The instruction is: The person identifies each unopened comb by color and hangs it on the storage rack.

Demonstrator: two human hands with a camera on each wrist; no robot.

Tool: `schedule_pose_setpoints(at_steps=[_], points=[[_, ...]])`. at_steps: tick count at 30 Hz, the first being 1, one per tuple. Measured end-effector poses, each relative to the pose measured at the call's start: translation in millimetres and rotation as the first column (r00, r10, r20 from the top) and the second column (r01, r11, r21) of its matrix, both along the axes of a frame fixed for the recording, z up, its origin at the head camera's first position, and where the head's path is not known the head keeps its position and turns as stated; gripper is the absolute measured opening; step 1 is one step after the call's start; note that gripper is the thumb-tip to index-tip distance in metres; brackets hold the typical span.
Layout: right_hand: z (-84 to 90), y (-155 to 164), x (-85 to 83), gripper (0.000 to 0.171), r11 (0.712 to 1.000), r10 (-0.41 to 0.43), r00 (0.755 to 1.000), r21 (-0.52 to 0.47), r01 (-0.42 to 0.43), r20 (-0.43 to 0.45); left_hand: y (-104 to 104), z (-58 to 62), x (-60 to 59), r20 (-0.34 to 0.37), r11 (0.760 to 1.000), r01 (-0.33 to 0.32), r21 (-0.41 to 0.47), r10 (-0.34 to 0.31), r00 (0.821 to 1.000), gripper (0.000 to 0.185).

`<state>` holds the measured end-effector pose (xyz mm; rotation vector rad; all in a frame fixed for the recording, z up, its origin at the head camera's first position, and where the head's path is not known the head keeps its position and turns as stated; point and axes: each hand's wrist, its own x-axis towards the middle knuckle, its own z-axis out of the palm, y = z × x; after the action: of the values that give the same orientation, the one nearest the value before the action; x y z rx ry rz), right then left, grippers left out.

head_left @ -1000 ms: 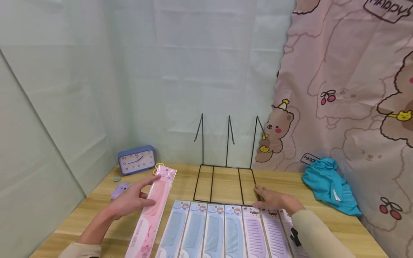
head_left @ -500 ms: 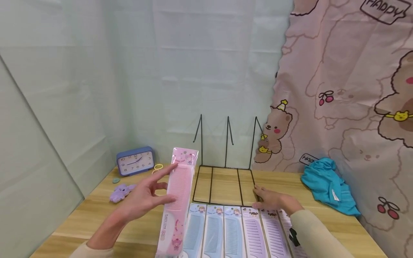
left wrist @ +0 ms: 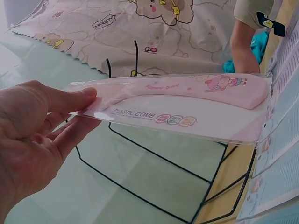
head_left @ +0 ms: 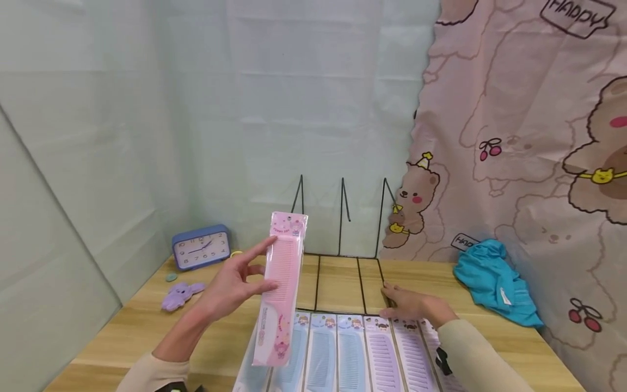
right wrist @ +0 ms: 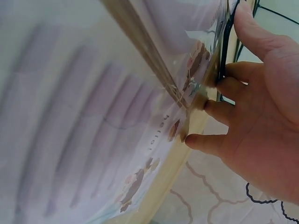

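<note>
My left hand (head_left: 235,283) pinches a pink comb in a clear packet (head_left: 283,283) between thumb and fingers and holds it upright above the table, just in front of the left side of a black wire rack (head_left: 340,228). The left wrist view shows the packet (left wrist: 187,100) lying across the rack's wires (left wrist: 159,151). Several blue combs (head_left: 323,354) and purple combs (head_left: 387,354) in packets lie side by side before the rack. My right hand (head_left: 409,306) rests at the rack's front right corner. Its fingertips (right wrist: 196,140) touch the top of the purple packets (right wrist: 93,130).
A blue alarm clock (head_left: 201,247), a yellow hair ring (head_left: 237,253) and a purple plush piece (head_left: 178,295) sit at the back left of the wooden table (head_left: 122,337). A teal cloth (head_left: 495,283) lies at the right under a bear-print curtain (head_left: 514,136).
My left hand has lifted the pink comb off the table and carried it up and to the right, to the rack's left side. The right hand has stayed put.
</note>
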<state>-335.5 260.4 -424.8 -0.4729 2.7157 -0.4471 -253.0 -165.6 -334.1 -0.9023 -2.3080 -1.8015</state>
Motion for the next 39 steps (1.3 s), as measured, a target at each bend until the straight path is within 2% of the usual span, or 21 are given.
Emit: schedule_pose_setpoints(at_steps=[6, 10, 14, 20, 26, 33, 39], points=[[-4.0, 0, 0.5, 0.08, 1.0, 0.012, 1.0, -0.007, -0.012, -0.011, 2, -3.3, -7.6, -0.004, 0.999, -0.025, -0.02, 0.025, 1.0, 0.083], [-3.1, 0, -0.7, 0.079, 1.0, 0.017, 0.999, 0.008, -0.017, -0.033, 6, -6.9, -21.6, -0.032, 0.995, -0.084, -0.05, 0.082, 0.996, 0.082], [-3.2, 0, -1.0, 0.08, 1.0, 0.015, 0.999, 0.006, -0.015, -0.042, 11, -13.5, -43.8, -0.064, 0.992, -0.118, -0.034, 0.116, 0.991, 0.082], [-3.3, 2, 0.6, 0.08, 1.0, 0.019, 0.999, -0.01, -0.02, -0.038, 22, -20.5, -86.1, -0.119, 0.992, -0.12, 0.027, 0.123, 0.985, 0.084], [-2.6, 1, 0.1, 0.082, 1.0, 0.017, 0.999, -0.002, -0.017, -0.031, 30, -19.2, -117.5, -0.144, 0.99, -0.123, 0.069, 0.132, 0.981, 0.083], [-2.6, 0, -1.2, 0.082, 1.0, 0.019, 0.999, 0.005, -0.019, -0.028, 33, -13.1, -130.9, -0.106, 0.981, -0.192, 0.019, 0.193, 0.976, 0.085], [-2.0, 1, -1.3, 0.082, 1.0, 0.021, 1.0, -0.006, -0.021, -0.019, 40, -10.0, -141.5, -0.107, 0.981, -0.196, 0.015, 0.196, 0.975, 0.085]])
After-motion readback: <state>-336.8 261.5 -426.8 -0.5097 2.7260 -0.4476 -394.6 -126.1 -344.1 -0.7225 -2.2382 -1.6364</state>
